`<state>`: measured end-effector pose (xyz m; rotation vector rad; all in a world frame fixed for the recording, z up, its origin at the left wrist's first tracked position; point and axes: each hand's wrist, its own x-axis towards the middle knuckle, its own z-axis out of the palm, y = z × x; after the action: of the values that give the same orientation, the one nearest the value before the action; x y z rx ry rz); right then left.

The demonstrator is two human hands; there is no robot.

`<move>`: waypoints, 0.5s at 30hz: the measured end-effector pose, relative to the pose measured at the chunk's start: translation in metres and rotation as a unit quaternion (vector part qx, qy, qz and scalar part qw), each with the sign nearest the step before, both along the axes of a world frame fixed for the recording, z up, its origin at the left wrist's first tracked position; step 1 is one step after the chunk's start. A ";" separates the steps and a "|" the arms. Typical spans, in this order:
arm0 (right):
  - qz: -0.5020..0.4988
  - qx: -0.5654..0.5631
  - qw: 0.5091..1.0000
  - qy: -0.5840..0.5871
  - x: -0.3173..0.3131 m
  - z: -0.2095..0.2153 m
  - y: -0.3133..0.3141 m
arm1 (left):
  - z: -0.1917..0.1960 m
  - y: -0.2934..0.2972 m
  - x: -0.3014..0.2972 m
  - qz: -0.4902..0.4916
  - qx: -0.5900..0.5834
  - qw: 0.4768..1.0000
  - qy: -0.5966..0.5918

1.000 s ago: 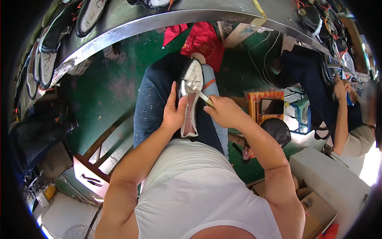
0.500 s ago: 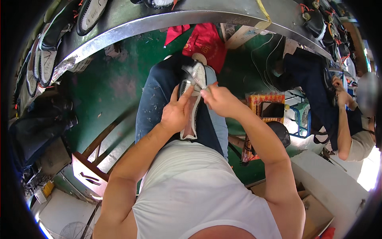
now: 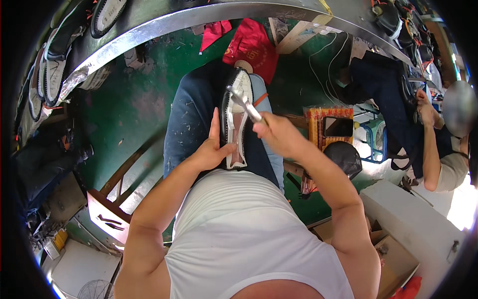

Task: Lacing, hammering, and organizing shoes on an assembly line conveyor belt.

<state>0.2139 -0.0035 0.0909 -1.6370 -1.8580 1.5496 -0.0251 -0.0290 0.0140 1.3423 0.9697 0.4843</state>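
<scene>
An upturned shoe (image 3: 243, 88), black-edged with a pale sole and a brown middle, lies lengthwise on my thighs, toe away from me. Along its left side rests my left hand (image 3: 211, 152), thumb laid across the sole near the heel and index finger stretched up beside the edge. My right hand (image 3: 274, 132) is wrapped round a metal hammer (image 3: 245, 103), whose head is over the left edge of the sole. Whether the head touches the sole I cannot tell. A thin orange strip (image 3: 261, 98) sticks out at the shoe's right side.
A metal-edged bench (image 3: 199, 17) curves across the far side, with several shoes (image 3: 54, 77) at its left. On the right are a phone (image 3: 338, 126), a black rounded object (image 3: 343, 158) and a seated co-worker (image 3: 430, 149). Red cloth (image 3: 251, 50) lies ahead.
My left hand has slid back from the forepart towards the heel. The hammer, blurred before, shows clearly over the sole's left edge. The whole view has shifted slightly.
</scene>
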 end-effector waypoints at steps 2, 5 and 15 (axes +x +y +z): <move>0.079 0.150 0.979 -0.116 -0.003 -0.022 -0.022 | 0.004 0.004 0.004 -0.002 -0.044 0.999 0.030; 0.022 0.037 0.997 -0.069 0.007 -0.028 -0.027 | -0.006 0.006 0.001 -0.021 0.082 0.993 0.083; -0.316 -0.161 0.904 0.237 0.031 -0.065 -0.074 | 0.035 0.096 0.021 0.126 -0.136 0.980 -0.077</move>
<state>0.2453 -0.0770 0.0262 -1.5614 -0.7464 1.7716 -0.0041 0.0674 0.0490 0.9268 1.0409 0.6150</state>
